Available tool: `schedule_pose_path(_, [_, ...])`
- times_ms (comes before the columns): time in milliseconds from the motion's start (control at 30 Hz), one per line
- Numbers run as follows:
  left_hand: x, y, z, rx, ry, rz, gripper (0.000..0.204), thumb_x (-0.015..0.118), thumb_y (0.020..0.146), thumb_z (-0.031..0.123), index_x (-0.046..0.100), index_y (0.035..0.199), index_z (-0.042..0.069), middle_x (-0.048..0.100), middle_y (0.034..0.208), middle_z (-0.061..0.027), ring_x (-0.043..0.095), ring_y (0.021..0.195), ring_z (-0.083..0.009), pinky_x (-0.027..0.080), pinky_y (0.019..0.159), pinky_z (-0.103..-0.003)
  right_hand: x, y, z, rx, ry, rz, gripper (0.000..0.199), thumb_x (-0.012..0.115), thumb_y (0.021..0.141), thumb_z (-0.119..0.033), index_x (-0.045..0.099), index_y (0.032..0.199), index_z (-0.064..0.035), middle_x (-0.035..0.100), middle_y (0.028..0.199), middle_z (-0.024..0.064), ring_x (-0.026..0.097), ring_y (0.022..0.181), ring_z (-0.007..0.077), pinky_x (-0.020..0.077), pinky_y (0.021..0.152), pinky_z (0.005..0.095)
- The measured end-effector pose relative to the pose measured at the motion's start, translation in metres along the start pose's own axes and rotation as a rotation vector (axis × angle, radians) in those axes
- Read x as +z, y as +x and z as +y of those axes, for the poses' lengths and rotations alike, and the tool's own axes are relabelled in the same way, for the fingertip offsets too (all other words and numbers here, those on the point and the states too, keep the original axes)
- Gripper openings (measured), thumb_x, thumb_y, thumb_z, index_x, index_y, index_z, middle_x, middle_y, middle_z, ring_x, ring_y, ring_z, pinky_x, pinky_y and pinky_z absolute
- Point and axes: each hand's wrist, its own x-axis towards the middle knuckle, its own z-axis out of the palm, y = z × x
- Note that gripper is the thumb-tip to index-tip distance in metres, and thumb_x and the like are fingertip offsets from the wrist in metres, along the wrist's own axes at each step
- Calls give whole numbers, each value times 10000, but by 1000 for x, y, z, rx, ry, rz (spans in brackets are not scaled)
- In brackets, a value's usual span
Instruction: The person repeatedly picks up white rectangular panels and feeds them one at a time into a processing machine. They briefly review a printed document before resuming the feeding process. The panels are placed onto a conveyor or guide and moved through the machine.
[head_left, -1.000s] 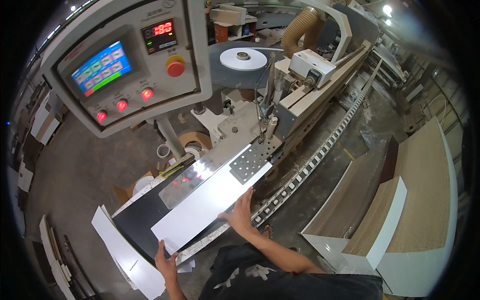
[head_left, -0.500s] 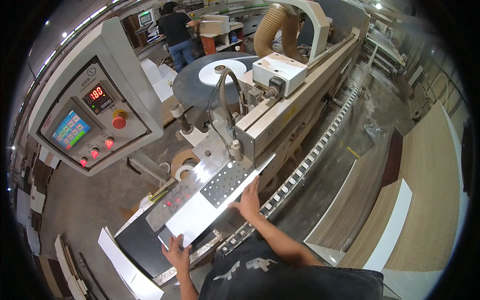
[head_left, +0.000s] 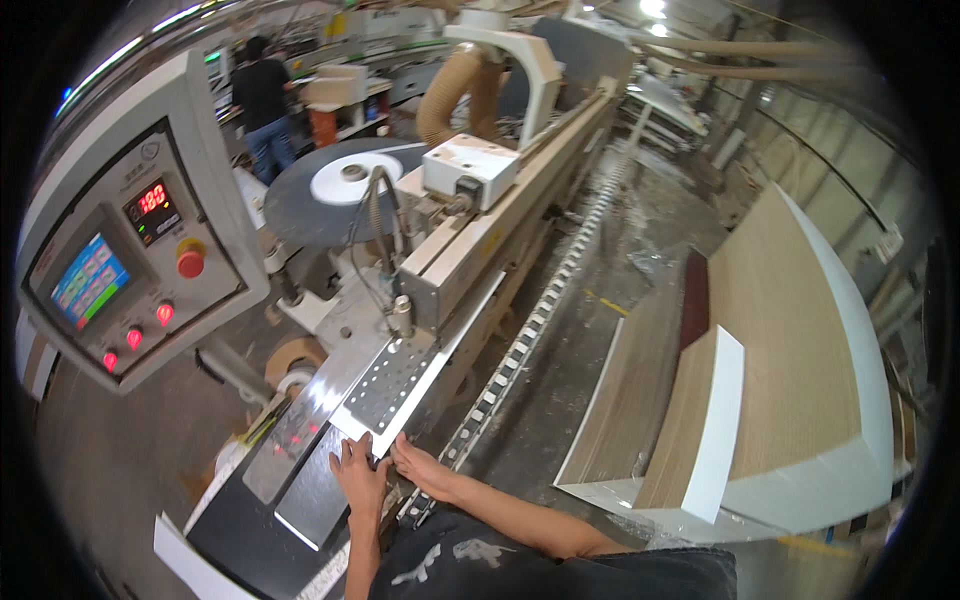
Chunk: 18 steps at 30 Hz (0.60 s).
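my left hand [head_left: 360, 480] and right hand [head_left: 420, 463] rest side by side, fingers spread flat, on the near end of the narrow white laminated panel [head_left: 395, 400]. its long axis runs far-right under the beige machine rail [head_left: 480, 250]. both hands sit equally near.

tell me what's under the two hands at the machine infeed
Both the left hand and the right hand press flat on a narrow white panel lying on the dark infeed table. The panel's front end is hidden under the perforated metal plate.
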Motion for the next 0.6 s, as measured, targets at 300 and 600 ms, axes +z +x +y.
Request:
schedule_pose_path(300, [-26, -26, 10, 244, -388, -83, 437, 791, 839, 150, 688, 1255, 66, 639, 1391, -225, 538, 1343, -418, 302, 1195, -549, -15, 27, -59, -297, 314, 35, 1202, 403, 910, -872, -95, 1668, -83, 64, 1758, 151, 70, 1618, 326, 62, 1304, 470])
schedule_pose_path(600, [-9, -79, 94, 492, -564, -428, 346, 744, 902, 103, 688, 1232, 15, 728, 1238, -166, 659, 1194, -371, 477, 1066, -438, -61, -147, -30, -394, -34, 303, 805, 504, 1076, -551, 276, 1628, -11, 570, 1510, 169, 632, 1289, 283, 523, 1053, 404])
